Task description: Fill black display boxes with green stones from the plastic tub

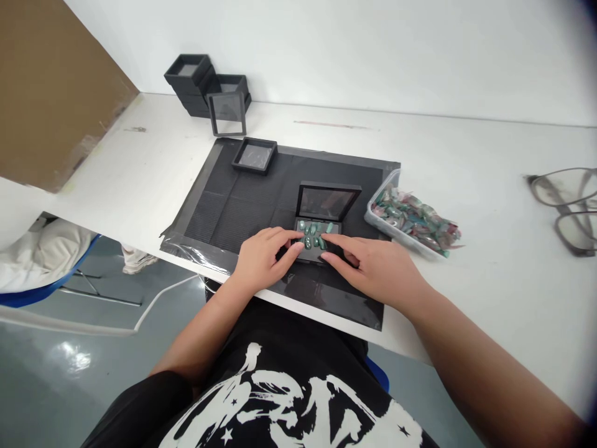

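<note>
A small black display case [313, 254] lies with its framed clear lid [326, 203] raised. Inside it are two rows of glossy green press-on nails [308, 242], several in all. My left hand [263, 258] rests at the case's left side, its index fingertip and thumb slightly apart beside the leftmost nail of the front row. From the right, my right hand [373, 264] reaches in; its index fingertip touches the rightmost front nail, and the thumb tip sits lower, near the case's front edge. The other fingers of both hands curl underneath, partly hidden.
A clear plastic tub [389, 227] heaped with bagged nails stands right of the black mat [252, 199]. Another black case [255, 155] sits at the mat's back left. Behind are stacked black cases [189, 84] and a leaning frame [227, 115]. Eyeglasses [566, 186] lie far right.
</note>
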`<action>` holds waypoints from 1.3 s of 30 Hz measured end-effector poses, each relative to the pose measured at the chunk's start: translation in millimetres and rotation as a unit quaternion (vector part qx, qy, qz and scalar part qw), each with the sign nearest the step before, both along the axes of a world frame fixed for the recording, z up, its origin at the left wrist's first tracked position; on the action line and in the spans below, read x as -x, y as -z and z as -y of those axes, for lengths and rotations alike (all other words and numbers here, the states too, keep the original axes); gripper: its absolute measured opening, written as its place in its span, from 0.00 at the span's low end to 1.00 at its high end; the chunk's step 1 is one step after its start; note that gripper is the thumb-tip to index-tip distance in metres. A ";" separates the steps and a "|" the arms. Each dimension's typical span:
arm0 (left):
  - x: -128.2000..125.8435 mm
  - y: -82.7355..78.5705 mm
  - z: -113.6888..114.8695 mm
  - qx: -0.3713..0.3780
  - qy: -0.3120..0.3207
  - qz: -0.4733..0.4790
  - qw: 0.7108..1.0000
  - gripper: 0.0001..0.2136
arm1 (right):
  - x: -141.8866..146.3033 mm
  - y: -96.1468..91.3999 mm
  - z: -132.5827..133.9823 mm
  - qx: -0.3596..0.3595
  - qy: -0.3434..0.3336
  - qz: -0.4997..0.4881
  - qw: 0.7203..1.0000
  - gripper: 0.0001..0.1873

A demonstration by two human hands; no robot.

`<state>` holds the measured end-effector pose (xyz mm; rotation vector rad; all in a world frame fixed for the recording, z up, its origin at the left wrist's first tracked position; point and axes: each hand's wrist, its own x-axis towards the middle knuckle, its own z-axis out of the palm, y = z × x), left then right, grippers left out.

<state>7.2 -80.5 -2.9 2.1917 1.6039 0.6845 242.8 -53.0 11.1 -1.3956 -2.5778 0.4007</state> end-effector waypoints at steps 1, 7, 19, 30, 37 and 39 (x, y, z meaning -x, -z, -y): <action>-0.2 -0.4 0.0 0.001 -0.001 0.000 1.000 0.15 | 0.2 -0.1 0.1 0.005 0.002 0.002 1.000 0.23; 0.1 1.6 -0.1 -0.013 -0.007 0.006 1.000 0.15 | 2.2 -2.0 0.9 0.023 0.021 -0.012 0.999 0.22; -1.3 0.2 -1.8 0.003 -0.025 -0.003 1.000 0.13 | 2.8 -0.6 1.4 0.031 0.023 -0.024 0.999 0.22; -1.8 0.1 -2.0 0.006 -0.015 0.002 1.000 0.11 | 3.7 4.7 -0.2 0.015 0.023 -0.070 0.997 0.16; 0.6 1.6 -2.8 0.000 0.000 0.016 1.000 0.12 | 4.6 5.1 -3.6 0.038 0.017 -0.020 0.999 0.16; 1.8 2.3 -2.7 -0.001 0.008 0.027 1.000 0.12 | 5.0 5.3 -3.5 0.038 0.018 -0.022 0.999 0.15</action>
